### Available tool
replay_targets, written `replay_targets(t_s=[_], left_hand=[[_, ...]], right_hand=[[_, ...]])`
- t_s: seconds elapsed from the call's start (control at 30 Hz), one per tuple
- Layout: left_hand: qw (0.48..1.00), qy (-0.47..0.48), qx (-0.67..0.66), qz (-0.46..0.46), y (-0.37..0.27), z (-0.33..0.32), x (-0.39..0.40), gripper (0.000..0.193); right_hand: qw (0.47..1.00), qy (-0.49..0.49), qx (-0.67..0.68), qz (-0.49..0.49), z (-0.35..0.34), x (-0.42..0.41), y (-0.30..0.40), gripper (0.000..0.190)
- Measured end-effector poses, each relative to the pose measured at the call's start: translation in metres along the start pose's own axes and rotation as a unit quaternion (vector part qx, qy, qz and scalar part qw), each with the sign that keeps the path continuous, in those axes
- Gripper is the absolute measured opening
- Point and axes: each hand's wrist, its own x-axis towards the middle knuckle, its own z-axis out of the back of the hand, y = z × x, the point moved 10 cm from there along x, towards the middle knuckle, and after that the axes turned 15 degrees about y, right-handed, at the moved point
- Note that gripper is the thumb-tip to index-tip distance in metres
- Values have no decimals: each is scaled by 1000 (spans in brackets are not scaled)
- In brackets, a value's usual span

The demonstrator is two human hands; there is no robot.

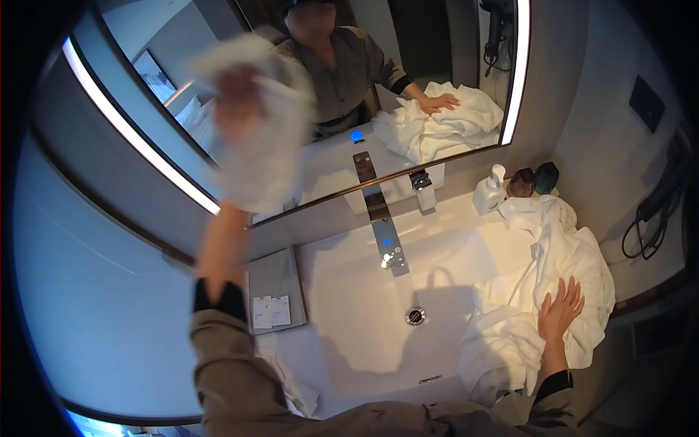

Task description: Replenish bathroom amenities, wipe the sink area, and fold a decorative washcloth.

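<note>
My left hand is raised against the lit wall mirror, with a blurred white cloth spread between palm and glass; its reflection merges with it. My right hand lies flat, fingers spread, on a heap of crumpled white towels at the right of the washbasin. Between my hands stand a faucet and the basin's round drain. The mirror shows a person in a brown shirt with one hand on the towels.
A grey tray with small white packets lies left of the basin. Behind the towels stand a white pump bottle and two dark faceted objects. A black hair dryer with a coiled cord hangs on the right wall.
</note>
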Motion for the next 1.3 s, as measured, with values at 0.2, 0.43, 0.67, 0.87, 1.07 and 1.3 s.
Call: replay_targets(t_s=[0.2, 0.43, 0.67, 0.87, 1.07, 1.3], left_hand=[[954, 93, -240, -152, -224, 3, -90, 28], [908, 204, -185, -315, -191, -3, -141, 42], [905, 279, -289, -137, -89, 41, -176, 42], [735, 454, -496, 84, -234, -17, -149, 42], [693, 505, -502, 115, -240, -13, -159, 37], [682, 471, -560, -17, -283, 144, -197, 37]], right_hand=[[1000, 13, -14, 10, -15, -5, 5, 49], [999, 27, -19, -5, -14, -12, -14, 47], [1000, 24, -1, -7, -12, 0, -4, 48], [1000, 25, -2, -10, -12, -13, -8, 48], [1000, 10, 1, 4, -9, -10, 2, 49], [1000, 15, 3, -7, -4, -8, -11, 49]])
